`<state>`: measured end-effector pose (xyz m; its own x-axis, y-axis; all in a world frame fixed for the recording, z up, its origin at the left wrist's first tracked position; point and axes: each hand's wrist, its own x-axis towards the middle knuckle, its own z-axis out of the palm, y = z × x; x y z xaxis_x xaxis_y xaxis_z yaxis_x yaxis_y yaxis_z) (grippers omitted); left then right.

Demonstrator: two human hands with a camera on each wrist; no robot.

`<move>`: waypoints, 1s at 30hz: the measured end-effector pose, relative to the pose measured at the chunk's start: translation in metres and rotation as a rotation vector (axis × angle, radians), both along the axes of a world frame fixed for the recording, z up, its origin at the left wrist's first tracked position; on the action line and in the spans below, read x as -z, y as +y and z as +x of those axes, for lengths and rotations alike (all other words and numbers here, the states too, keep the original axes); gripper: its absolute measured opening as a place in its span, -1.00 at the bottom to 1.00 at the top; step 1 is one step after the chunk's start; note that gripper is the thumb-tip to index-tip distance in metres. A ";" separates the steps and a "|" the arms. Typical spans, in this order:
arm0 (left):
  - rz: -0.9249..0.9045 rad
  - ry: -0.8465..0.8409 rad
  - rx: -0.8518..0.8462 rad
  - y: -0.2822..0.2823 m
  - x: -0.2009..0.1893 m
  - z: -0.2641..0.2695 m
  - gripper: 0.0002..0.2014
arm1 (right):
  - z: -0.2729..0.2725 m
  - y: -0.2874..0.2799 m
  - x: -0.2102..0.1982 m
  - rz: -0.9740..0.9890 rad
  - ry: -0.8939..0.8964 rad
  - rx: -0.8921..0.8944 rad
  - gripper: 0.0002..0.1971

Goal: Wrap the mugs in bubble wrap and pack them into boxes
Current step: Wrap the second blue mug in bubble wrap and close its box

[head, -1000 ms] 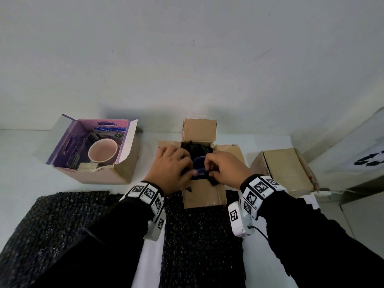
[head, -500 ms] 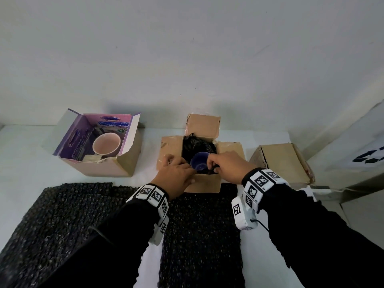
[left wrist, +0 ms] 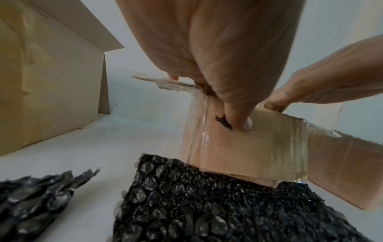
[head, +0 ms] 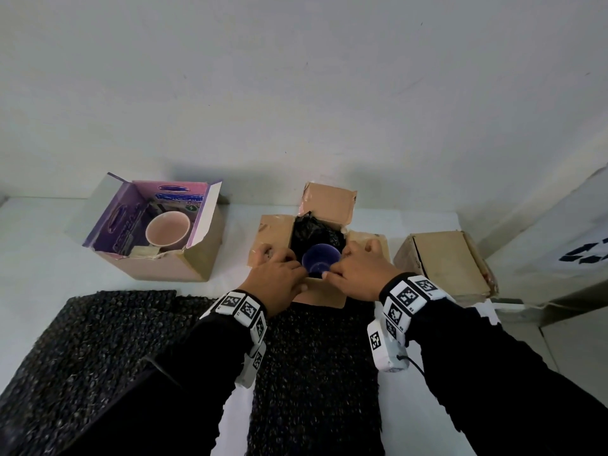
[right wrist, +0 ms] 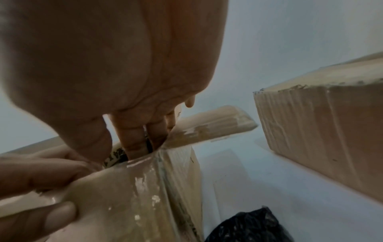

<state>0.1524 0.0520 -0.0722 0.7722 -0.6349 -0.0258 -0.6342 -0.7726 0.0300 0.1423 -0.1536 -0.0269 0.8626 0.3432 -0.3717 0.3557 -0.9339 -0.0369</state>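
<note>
Hands, left (head: 278, 279) and right (head: 357, 274), have spread apart onto the box (head: 324, 292) rim, uncovering the blue mug (head: 320, 260).

White table (head: 49, 258), butted against a pale wall. Directly on it, far row, left to right:
- open purple-lined box (head: 158, 261), flaps up, standing well left of centre;
- open brown box (head: 324, 292), flaps spread, centre; its near edge overlaps the middle wrap sheet;
- shut brown box (head: 447, 261), right, just beside the centre one but apart from it.

Near row: two sheets of black bubble wrap lying flat. Left sheet (head: 82, 343) spreads toward the left edge. Middle sheet (head: 312, 373) runs from under the centre box toward the viewer. A strip of bare table shows between the sheets.
</note>
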 end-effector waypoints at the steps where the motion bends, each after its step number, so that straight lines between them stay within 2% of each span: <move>1: -0.025 0.008 -0.007 0.001 0.001 0.000 -0.70 | 0.001 0.001 0.000 0.023 -0.039 0.011 -0.50; 3: -0.073 0.017 -0.008 0.003 0.003 0.000 -0.63 | 0.003 0.004 0.002 0.106 -0.074 0.068 -0.55; 5: -0.082 -0.004 0.015 0.004 0.007 0.000 -0.65 | 0.002 0.007 0.004 0.156 -0.025 0.093 -0.61; 7: -0.101 -0.022 0.020 0.005 0.010 0.000 -0.72 | 0.001 0.007 0.005 0.162 -0.016 0.062 -0.66; 10: -0.114 -0.029 0.001 0.005 0.011 0.000 -0.65 | 0.000 0.002 0.006 0.175 -0.039 0.019 -0.72; 13: -0.109 -0.012 0.015 0.004 0.011 0.003 -0.62 | -0.001 -0.001 0.003 0.145 -0.030 -0.006 -0.69; 16: -0.074 0.016 0.038 0.003 0.007 0.005 -0.72 | 0.000 0.002 -0.005 0.081 -0.004 -0.021 -0.61; 18: -0.064 0.041 0.042 0.002 0.003 0.006 -0.71 | 0.002 0.001 -0.010 0.082 0.056 -0.022 -0.64; 20: -0.089 0.024 0.051 0.003 -0.002 0.006 -0.65 | 0.009 -0.003 -0.012 0.188 0.068 -0.001 -0.73; 22: -0.155 -0.080 0.008 0.008 -0.002 0.007 -0.56 | 0.022 -0.006 -0.011 0.387 -0.006 0.083 -0.83; 23: -0.192 -0.128 -0.046 0.011 -0.002 0.007 -0.54 | 0.030 -0.005 -0.009 0.449 -0.046 0.133 -0.83; 25: -0.226 -0.154 -0.138 0.015 -0.001 0.007 -0.49 | 0.045 0.002 -0.002 0.459 -0.063 0.213 -0.71; 28: -0.206 -0.079 -0.164 0.015 -0.001 0.009 -0.39 | 0.062 0.018 0.011 0.474 -0.071 0.290 -0.63; 30: -0.204 -0.016 -0.146 0.016 -0.001 0.013 -0.37 | 0.068 0.029 0.018 0.493 -0.069 0.268 -0.62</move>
<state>0.1654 0.0684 -0.0709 0.8552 -0.5076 0.1043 -0.5182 -0.8348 0.1861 0.2108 -0.1250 -0.0450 0.9601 0.2274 -0.1626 0.1254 -0.8702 -0.4764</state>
